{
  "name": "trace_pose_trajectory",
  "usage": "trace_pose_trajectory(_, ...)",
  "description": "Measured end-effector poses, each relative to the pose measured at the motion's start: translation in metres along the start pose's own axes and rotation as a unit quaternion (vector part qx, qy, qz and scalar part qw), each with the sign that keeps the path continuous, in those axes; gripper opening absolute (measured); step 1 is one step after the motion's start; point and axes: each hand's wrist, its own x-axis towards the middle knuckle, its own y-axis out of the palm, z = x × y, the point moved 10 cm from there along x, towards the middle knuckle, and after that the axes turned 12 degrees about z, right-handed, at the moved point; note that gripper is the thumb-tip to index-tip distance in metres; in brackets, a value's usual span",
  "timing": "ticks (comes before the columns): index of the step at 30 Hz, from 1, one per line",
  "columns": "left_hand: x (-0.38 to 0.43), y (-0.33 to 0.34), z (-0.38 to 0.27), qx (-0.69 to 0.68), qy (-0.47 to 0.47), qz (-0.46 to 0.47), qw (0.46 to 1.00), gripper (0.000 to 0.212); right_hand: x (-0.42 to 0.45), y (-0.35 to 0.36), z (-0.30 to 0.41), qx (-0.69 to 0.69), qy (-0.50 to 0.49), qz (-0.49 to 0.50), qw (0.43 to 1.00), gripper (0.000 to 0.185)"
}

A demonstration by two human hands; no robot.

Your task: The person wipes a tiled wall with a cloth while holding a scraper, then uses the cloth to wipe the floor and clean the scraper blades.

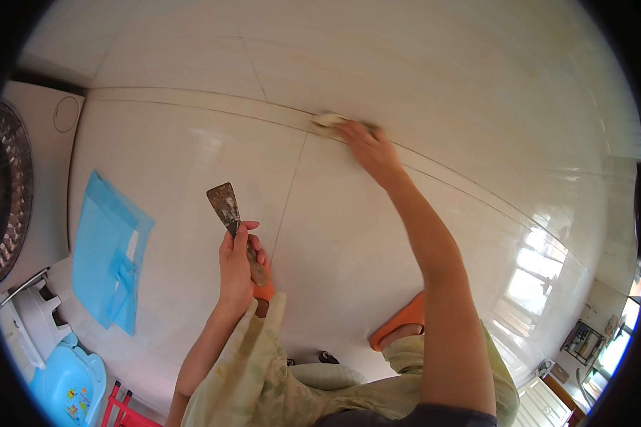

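Note:
A worn putty knife (225, 205) with a stained, paint-flecked blade is gripped in my left hand (237, 267), its blade pointing away from me above the floor. My right hand (370, 149) reaches out and presses a pale cloth (328, 121) against the narrow baseboard tile (203, 103) where the wall meets the floor. That hand is slightly blurred, and its fingers hide part of the cloth. A vertical joint between floor tiles (294, 181) runs up to the baseboard just left of the cloth.
A blue plastic-like sheet (109, 251) lies on the floor at left, beside a washing machine (51, 176). Lower left are a light-blue child's basin (72, 381), a white stool (37, 320) and a red metal frame (123, 413). Orange slippers (398, 318) are on my feet.

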Motion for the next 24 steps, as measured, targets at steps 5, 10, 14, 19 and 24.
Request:
trace_pose_trajectory(5,0.003,0.011,0.002,-0.054,0.017,0.008,0.998,0.02,-0.166,0.029,-0.105,0.063,0.199,0.137,0.968,0.042)
trace_pose_trajectory(10,-0.001,0.007,-0.007,0.013,0.027,0.019,0.999,0.023,-0.224,-0.006,-0.166,0.334,0.487,0.326,0.738,0.032)
trace_pose_trajectory(14,0.007,0.03,-0.011,0.01,0.033,0.077,0.996,0.028,-0.181,-0.055,-0.162,0.57,0.367,0.194,0.71,0.029)
trace_pose_trajectory(19,0.006,0.045,-0.032,0.048,0.069,0.103,0.991,0.029,-0.138,-0.093,-0.153,0.569,0.405,0.316,0.642,0.03)
trace_pose_trajectory(24,0.004,0.054,-0.026,0.03,0.043,0.165,0.985,0.037,-0.073,-0.157,-0.112,0.752,0.335,0.204,0.531,0.028)
